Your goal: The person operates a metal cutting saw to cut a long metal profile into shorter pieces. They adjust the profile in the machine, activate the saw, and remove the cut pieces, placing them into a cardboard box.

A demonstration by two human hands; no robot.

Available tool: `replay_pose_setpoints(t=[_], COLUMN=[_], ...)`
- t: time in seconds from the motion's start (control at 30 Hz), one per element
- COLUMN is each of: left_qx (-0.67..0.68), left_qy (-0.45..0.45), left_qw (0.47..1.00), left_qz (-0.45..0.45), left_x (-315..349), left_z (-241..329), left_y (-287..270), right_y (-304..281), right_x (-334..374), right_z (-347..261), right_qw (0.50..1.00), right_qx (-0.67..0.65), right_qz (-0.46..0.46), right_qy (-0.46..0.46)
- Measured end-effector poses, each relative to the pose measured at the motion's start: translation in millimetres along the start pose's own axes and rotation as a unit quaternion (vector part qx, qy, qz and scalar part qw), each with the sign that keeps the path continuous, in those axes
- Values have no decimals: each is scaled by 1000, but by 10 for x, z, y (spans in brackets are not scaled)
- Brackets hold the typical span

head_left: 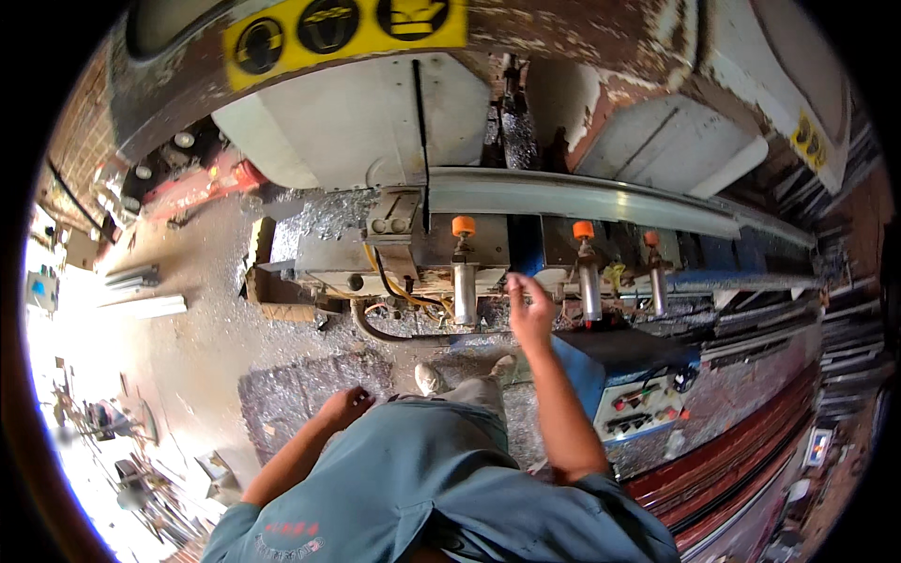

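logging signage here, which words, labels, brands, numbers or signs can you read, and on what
Yellow strip on the brown beam: three round black pictograms, no legible words.
Smaller yellow sign on the pale right guard: details too small.
Red print on the shirt: too blurred to read.
Control panel: any markings too small.

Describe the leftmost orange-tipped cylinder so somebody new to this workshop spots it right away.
Find the long silver rail crossing the view's upper half. Just below it in the picture, three silver cylinders with orange tips form a row. Yours is the leftmost one, alone on the left of the person's right hand; its neighbours are right of it.
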State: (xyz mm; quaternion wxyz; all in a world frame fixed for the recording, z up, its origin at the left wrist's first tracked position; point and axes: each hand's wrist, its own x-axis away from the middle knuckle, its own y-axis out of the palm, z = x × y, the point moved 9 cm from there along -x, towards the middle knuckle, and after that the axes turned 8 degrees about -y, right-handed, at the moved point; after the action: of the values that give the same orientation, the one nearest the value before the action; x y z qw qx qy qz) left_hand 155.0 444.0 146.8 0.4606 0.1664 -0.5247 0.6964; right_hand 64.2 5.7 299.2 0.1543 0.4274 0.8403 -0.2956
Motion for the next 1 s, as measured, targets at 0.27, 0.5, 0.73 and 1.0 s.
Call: replay_pose_setpoints(t=[0.27,0.5,0.73,1.0], left_qx=[93,-72,-98,-91], left_qy=[389,344,216,203], left_qw=[905,850,878,898], left_qz=[144,393,416,380], left_x=[503,-43,-926,-1056], left_z=[2915,4043,4095,4075], left_y=[-1144,-1512,-1599,-1628], right_y=[340,1013,1071,1110], right_x=[-1925,-2085,-2079,-2110], right_z=[-86,509,567,474], right_qw=[900,825,815,819], right_qx=[245,337,333,320], right_qz=[-199,-375,-398,-423], right_qy=[-300,-254,-259,-218])
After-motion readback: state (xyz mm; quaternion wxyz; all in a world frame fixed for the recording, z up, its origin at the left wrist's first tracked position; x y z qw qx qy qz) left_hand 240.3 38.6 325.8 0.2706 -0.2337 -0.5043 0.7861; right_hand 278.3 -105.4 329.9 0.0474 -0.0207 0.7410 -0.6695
